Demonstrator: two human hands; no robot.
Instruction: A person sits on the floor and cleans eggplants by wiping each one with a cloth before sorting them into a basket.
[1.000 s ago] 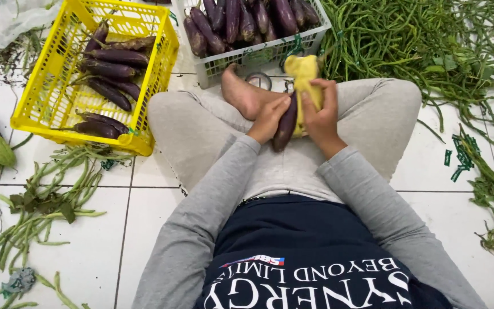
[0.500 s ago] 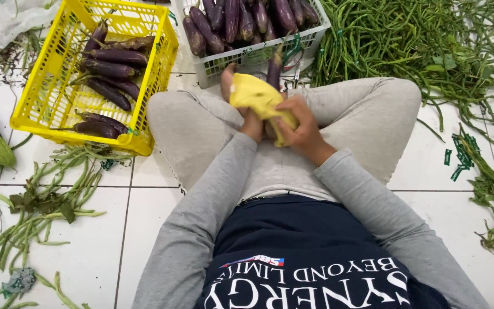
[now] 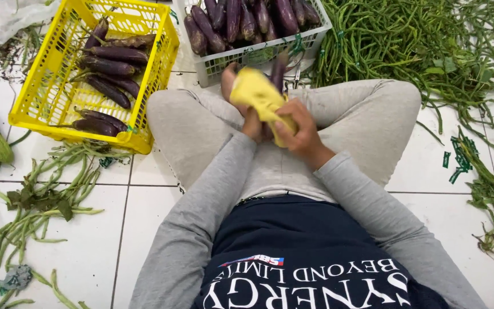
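Note:
I sit cross-legged on white floor tiles. My right hand (image 3: 299, 133) grips a yellow cloth (image 3: 257, 95) wrapped around a long purple eggplant (image 3: 278, 70), whose tip sticks up above the cloth. My left hand (image 3: 252, 122) holds the eggplant's lower end, mostly hidden under the cloth and my right hand. A bare foot (image 3: 228, 82) shows just behind the cloth.
A yellow crate (image 3: 41, 91) with several eggplants stands at the left. A white crate (image 3: 247, 56) full of eggplants is ahead. A big heap of long green beans (image 3: 424, 46) lies at the right; loose beans and leaves (image 3: 41, 200) litter the left floor.
The eggplant has swung from lying across my lap to pointing up. The yellow cloth has moved from its top end down over its middle, with my right hand rubbing along it.

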